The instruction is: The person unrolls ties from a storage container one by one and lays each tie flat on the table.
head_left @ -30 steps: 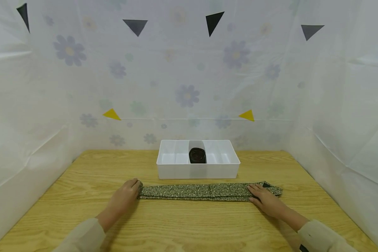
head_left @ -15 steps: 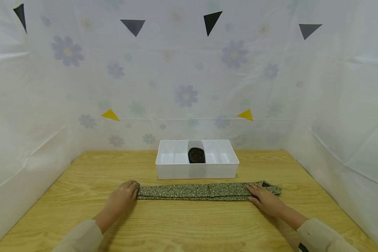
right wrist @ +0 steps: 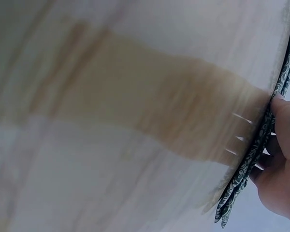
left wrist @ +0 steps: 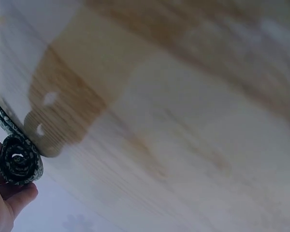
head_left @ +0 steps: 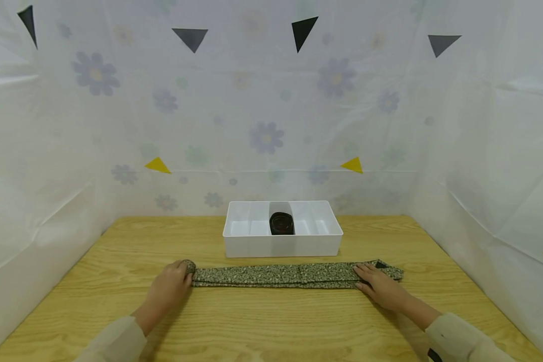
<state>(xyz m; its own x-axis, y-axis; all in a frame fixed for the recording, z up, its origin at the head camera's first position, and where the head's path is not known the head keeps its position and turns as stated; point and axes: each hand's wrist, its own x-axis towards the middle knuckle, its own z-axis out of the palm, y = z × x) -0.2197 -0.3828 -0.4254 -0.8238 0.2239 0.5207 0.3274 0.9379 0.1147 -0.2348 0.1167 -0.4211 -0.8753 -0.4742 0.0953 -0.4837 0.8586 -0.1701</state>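
A green patterned necktie (head_left: 262, 276) lies across the wooden table, doubled along its length. Its left end is wound into a roll, and my left hand (head_left: 167, 289) holds that roll between fingers and thumb. In the left wrist view the roll (left wrist: 19, 159) shows its spiral end, with the thumb and fingers around it. My right hand (head_left: 382, 287) rests on the tie near its pointed right end, fingers laid out over the cloth. The right wrist view shows the tie's layers edge-on (right wrist: 253, 152) under the right hand (right wrist: 285, 164).
Behind the tie stands a white divided box (head_left: 249, 246) near the back of the table (head_left: 262, 327). A dark rolled item (head_left: 281, 223) sits in its middle compartment. White flower-printed sheets (head_left: 267, 100) wall the table at the back and sides.
My left hand has slid left with the roll, and the flat stretch of necktie reaches farther left. My right hand stays in place on the tie.
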